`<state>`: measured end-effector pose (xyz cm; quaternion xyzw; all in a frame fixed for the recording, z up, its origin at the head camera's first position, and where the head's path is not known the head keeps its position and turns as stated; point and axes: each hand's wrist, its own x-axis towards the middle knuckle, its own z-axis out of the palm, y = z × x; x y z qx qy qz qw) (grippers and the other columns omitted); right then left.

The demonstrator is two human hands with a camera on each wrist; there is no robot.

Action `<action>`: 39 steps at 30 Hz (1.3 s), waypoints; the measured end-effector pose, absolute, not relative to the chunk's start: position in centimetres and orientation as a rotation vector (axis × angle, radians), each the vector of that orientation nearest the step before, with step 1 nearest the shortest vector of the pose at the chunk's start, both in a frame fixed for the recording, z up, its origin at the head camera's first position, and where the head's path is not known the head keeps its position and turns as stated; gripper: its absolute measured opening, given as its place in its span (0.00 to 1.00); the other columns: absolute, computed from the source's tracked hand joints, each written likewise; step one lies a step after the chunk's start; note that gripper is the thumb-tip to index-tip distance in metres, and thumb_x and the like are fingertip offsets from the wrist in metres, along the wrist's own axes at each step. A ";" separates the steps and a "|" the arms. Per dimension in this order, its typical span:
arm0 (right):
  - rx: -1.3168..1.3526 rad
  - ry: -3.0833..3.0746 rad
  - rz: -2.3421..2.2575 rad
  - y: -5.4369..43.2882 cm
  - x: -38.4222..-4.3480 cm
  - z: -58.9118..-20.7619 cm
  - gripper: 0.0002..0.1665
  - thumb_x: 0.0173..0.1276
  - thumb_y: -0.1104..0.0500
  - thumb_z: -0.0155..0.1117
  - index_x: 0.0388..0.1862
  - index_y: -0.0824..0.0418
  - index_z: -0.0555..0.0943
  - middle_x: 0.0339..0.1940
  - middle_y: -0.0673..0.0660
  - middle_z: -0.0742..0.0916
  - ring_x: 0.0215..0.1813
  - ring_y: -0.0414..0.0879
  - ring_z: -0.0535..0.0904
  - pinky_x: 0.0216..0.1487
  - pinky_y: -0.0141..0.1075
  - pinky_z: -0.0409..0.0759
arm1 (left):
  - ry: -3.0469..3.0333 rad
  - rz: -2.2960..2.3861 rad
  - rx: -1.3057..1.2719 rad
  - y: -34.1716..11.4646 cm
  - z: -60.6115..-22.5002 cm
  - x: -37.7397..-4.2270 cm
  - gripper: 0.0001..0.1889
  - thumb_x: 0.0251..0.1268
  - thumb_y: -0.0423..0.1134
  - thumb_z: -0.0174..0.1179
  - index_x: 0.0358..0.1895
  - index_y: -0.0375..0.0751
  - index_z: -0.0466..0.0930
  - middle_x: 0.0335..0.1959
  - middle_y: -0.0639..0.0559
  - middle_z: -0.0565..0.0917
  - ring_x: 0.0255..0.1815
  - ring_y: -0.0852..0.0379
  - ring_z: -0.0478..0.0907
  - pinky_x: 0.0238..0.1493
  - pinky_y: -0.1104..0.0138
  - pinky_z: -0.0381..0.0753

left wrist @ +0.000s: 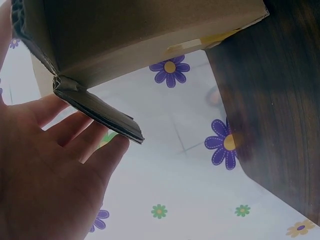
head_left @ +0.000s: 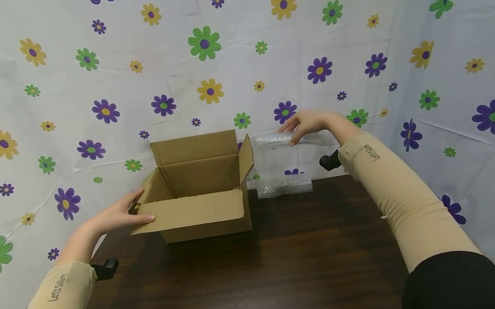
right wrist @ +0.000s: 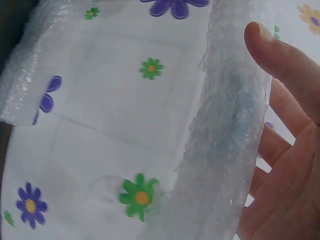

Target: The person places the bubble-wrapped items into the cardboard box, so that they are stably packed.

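A white cloth printed with flowers point(head_left: 169, 44) lines the back and sides. Below it lies the dark wood worktop point(head_left: 316, 255). A person reaches in, each forearm in a beige sleeve point(head_left: 408, 200). The cardboard box point(head_left: 210, 231) stands toward the worktop's back left corner, its top unclosed: the back flap rises, the right flap stands up, and the front flap leans out toward the person. Right of the box are two pieces of bubble wrap. The lower piece point(head_left: 282, 186) lies along the worktop's back edge; the upper piece point(head_left: 270, 139) is held above that edge, in front of the cloth. Whether the two are joined cannot be told. The left hand point(head_left: 115, 218) grips the box at its left front corner, thumb over the front flap. The right hand point(head_left: 308, 121) pinches the upper piece, thumb in front and fingers behind. Near each wrist is a small black fitting point(head_left: 330, 161).
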<state>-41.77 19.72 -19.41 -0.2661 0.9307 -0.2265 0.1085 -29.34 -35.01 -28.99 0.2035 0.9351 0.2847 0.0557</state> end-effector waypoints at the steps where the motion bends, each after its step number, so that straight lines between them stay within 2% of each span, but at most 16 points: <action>1: -0.781 2.742 -0.663 19.7 -41.7 -19.0 0.34 0.61 0.56 0.71 0.66 0.60 0.75 0.67 0.69 0.73 0.69 0.64 0.65 0.65 0.57 0.66 | 2.840 0.862 0.618 -35.0 -29.0 -29.4 0.52 0.60 0.45 0.67 0.74 0.23 0.40 0.73 0.22 0.46 0.71 0.24 0.44 0.63 0.33 0.52; 6: -0.779 2.771 -0.632 19.4 -41.4 -16.8 0.35 0.61 0.57 0.71 0.67 0.61 0.74 0.67 0.71 0.72 0.70 0.65 0.64 0.66 0.57 0.65 | 2.842 0.854 0.616 -34.9 -28.9 -29.3 0.52 0.60 0.46 0.67 0.74 0.23 0.40 0.73 0.23 0.47 0.71 0.24 0.45 0.63 0.33 0.53; 18: -0.810 2.799 -0.595 16.1 -40.7 -13.6 0.35 0.58 0.55 0.74 0.66 0.55 0.76 0.68 0.66 0.73 0.70 0.60 0.64 0.68 0.53 0.63 | 2.855 0.828 0.607 -34.8 -28.9 -29.3 0.52 0.60 0.46 0.67 0.74 0.24 0.40 0.72 0.22 0.47 0.71 0.24 0.46 0.63 0.33 0.53; 30: -0.905 2.742 -0.520 10.3 -40.1 -12.4 0.35 0.60 0.53 0.72 0.67 0.51 0.75 0.69 0.61 0.73 0.70 0.54 0.66 0.67 0.46 0.66 | 2.860 0.815 0.593 -35.0 -29.0 -29.0 0.52 0.60 0.46 0.66 0.75 0.25 0.40 0.72 0.22 0.48 0.70 0.23 0.46 0.62 0.32 0.54; 39: -1.022 2.779 -0.465 6.0 -39.9 -13.3 0.34 0.61 0.51 0.72 0.67 0.50 0.75 0.67 0.59 0.76 0.68 0.51 0.69 0.65 0.43 0.68 | 2.855 0.830 0.597 -34.8 -29.0 -29.1 0.52 0.61 0.47 0.66 0.75 0.26 0.39 0.72 0.22 0.48 0.70 0.23 0.47 0.62 0.32 0.55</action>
